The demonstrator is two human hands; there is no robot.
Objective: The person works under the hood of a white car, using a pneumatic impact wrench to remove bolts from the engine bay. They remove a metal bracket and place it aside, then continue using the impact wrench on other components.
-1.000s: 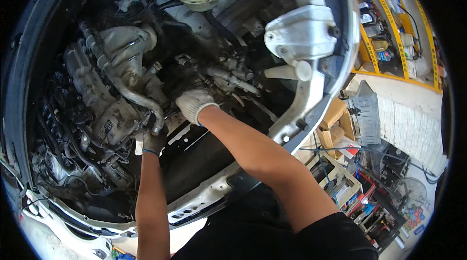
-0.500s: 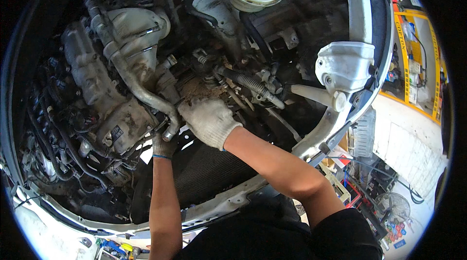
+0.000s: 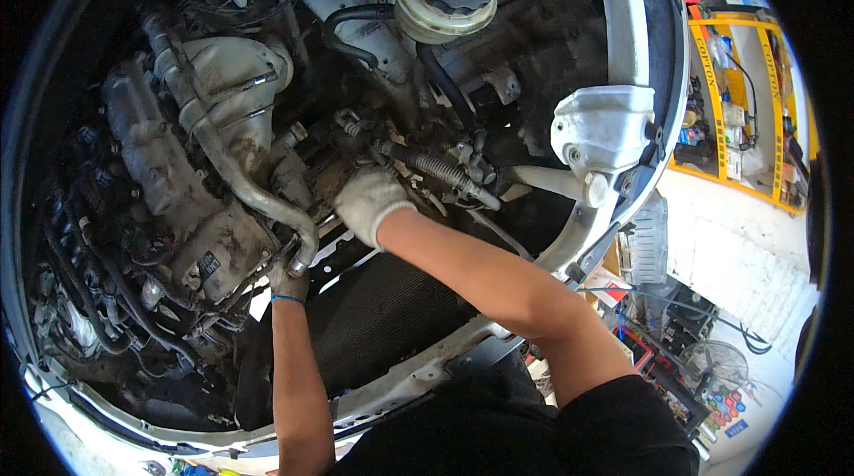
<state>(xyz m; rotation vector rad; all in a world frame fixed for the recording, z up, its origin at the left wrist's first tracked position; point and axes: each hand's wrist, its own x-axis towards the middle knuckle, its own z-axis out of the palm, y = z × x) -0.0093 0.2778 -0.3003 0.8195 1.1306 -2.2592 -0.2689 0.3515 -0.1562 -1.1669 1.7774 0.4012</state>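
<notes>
Both my hands wear pale knitted work gloves and reach into a car's engine bay. My right hand is down among the parts in the middle, its back toward me. Its fingers point away and are hidden, so what they touch does not show. Beside it, to the left, a bent metal pipe runs along the engine. My left hand is low under this pipe's near end, fingers out of sight below it. A ribbed hose lies just right of my right hand. The dirty grey engine cover is at the left.
A black-capped reservoir stands at the far side. Black cables and hoses crowd the left. A dark finned radiator lies under my right forearm, behind the white front rail. A silver bracket and yellow-framed shelves are at the right.
My right hand has moved farther in, away from the pipe's near end. My left hand stays under the pipe. The whole view has shifted slightly.
</notes>
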